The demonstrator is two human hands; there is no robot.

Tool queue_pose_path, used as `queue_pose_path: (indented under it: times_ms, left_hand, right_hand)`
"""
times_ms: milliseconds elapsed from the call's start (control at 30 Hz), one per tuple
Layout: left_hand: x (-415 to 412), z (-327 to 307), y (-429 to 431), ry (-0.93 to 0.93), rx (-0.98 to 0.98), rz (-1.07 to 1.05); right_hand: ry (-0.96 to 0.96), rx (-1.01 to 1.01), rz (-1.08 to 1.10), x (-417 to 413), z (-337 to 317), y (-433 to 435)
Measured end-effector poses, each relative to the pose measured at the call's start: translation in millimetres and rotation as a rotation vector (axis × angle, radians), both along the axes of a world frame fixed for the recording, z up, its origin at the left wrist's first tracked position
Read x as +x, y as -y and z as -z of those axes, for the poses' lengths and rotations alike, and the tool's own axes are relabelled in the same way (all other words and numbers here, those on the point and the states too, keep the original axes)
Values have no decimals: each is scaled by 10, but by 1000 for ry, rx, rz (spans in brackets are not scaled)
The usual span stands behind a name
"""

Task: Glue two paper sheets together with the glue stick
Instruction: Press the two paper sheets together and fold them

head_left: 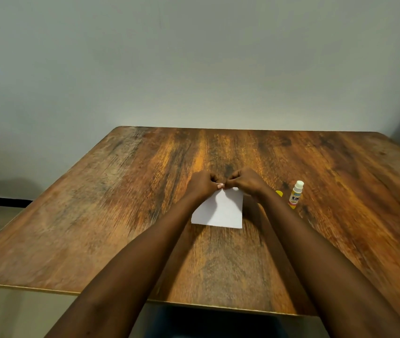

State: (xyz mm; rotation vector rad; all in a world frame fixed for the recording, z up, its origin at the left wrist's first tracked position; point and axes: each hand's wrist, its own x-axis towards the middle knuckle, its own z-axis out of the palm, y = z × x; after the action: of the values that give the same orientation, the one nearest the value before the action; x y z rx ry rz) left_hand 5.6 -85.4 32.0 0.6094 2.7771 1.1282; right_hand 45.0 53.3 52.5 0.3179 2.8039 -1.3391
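White paper [221, 211] lies near the middle of the wooden table [96, 215]; I cannot tell whether it is one sheet or two stacked. My left hand [202, 184] and my right hand [246, 182] meet at its far edge, fingertips pinched on the paper's far corner. The glue stick [296, 194] stands upright to the right of my right hand, white tip exposed, with its yellow cap [279, 193] lying beside it, partly hidden by my wrist.
The table's far edge meets a plain grey wall [194, 69]. The near edge [194, 304] runs under my forearms. Bare floor shows to the left of the table.
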Motion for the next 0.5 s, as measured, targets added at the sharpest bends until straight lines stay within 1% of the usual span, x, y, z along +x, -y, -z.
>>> queue_pose_path:
  times_ms: [167, 300, 500]
  left_hand:
    - [4, -31, 45, 16, 22, -47]
    - [1, -50, 121, 72, 59, -61]
    - [35, -48, 78, 79, -12, -8]
  right_hand:
    - [-3, -61, 32, 29, 47, -48]
    - [-5, -128, 58, 60, 79, -110]
    - [-20, -131, 66, 56, 89, -58]
